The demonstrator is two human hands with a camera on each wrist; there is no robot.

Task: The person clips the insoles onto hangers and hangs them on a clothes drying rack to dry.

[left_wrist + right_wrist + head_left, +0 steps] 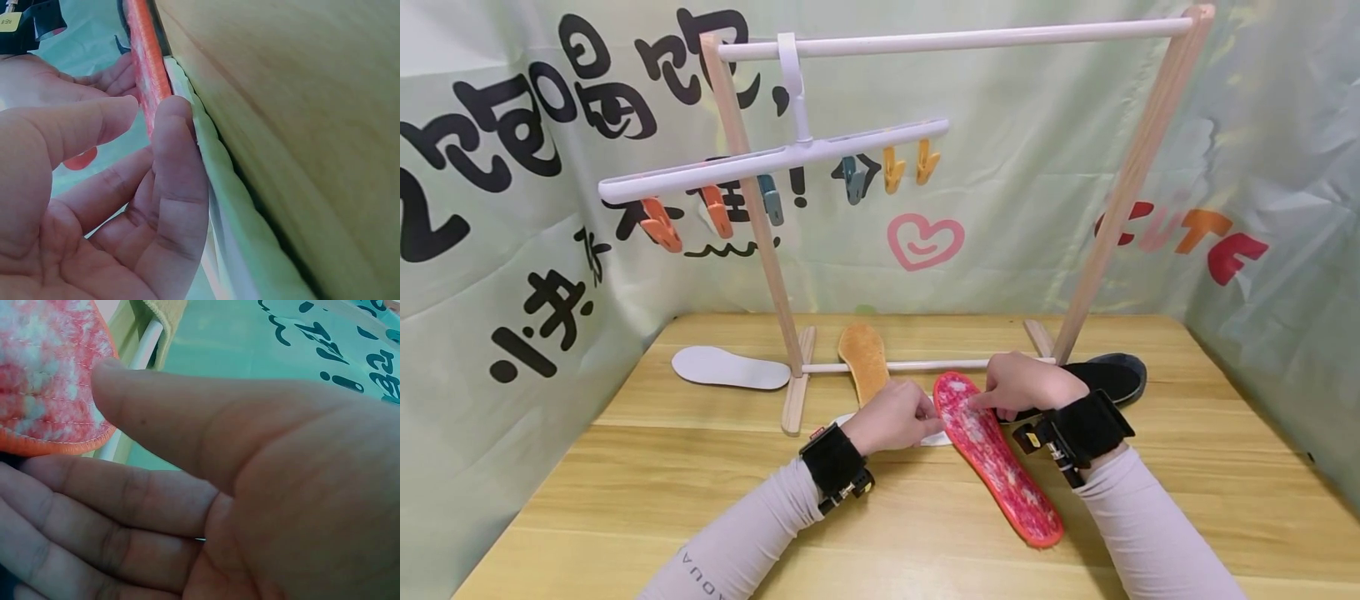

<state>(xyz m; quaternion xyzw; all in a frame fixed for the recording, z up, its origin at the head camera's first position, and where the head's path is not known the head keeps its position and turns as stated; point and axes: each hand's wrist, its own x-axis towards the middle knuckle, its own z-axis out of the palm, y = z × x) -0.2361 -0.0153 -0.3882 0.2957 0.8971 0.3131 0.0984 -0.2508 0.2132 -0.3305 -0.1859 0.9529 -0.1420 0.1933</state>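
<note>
A red insole (992, 467) with white mottling and an orange-red edge lies slanted between the hands. Its upper end overlaps a white insole (936, 438), which the left hand partly covers. My left hand (893, 417) is beside the red insole's left edge; in the left wrist view its thumb and index finger stand apart, the index fingertip (172, 109) right at the stacked edges of both insoles. From the other side my right hand (1033, 383) reaches in, thumb extended over the red insole's surface. Its other fingers (125, 494) lie nearly straight just below the orange edge.
A tan insole (862, 358), a white insole (730, 368) and a black insole (1108, 379) lie around the base of a wooden rack (1112, 200). From its rail hangs a white hanger (775, 158) with orange, blue and yellow clips (892, 171).
</note>
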